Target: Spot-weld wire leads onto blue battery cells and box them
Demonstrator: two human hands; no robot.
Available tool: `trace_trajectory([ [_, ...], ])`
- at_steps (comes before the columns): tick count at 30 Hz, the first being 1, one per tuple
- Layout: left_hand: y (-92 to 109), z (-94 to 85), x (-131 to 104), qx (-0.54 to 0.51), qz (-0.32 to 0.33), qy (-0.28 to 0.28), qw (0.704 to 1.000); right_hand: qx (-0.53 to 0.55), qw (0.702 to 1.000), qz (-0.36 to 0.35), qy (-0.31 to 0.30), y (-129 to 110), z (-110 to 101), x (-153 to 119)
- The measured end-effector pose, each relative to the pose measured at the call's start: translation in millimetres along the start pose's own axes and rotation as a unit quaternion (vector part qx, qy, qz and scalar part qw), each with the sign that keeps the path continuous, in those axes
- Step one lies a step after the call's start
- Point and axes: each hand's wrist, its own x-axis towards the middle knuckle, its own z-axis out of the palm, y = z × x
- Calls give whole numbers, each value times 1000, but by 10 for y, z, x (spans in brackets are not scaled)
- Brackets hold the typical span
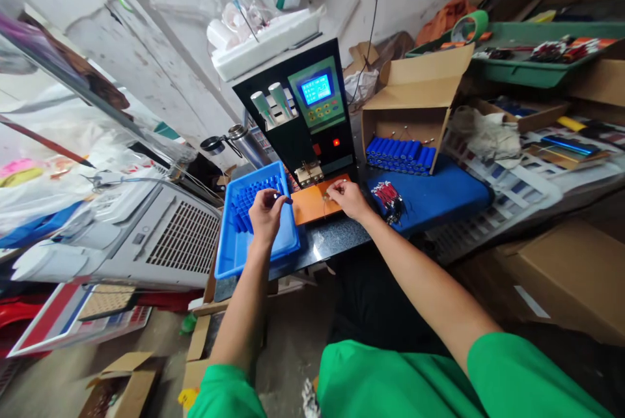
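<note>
Over the right rim of the blue tray (226, 236), my left hand (265, 215) is closed, its fingertips pinching a blue cylindrical battery cell (285, 200) that is mostly hidden. Several blue cells (254, 200) stand packed in that tray. My right hand (347, 199) is closed in a pinch above the orange board (308, 204); a thin dark wire (325, 208) seems to hang from its fingertips, too small to make out well. Just beyond both hands, the spot welding machine (312, 144) has its metal electrode holder (309, 174) over the board.
Right of the welder, an open cardboard box (415, 120) holds rows of blue cells. A bundle of red and black wires (388, 200) lies on the blue mat (439, 193). A steel flask (248, 144) stands behind the tray. A green tray (517, 73) is at the far right.
</note>
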Motion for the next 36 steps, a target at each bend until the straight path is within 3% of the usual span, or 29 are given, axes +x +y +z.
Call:
trace_trajectory([
  [4,233,359,-134,-70,1,-48,996,-20,1000,-13,14,10,-34,-2],
  [7,244,581,-173,-97,-24,-61,993,-37,999,-22,20,25,-49,3],
  [10,198,694,-181,-109,-74,-84,988,-23,999,-16,17,38,-50,31],
  [13,205,764,-189,-119,-91,-110,983,4,1000,-6,22,50,-56,66],
  [20,336,948,-232,-162,-82,-112,977,43,999,6,26,69,-100,91],
  [36,308,984,-321,-175,-74,-76,979,-70,997,-18,22,-102,43,191],
])
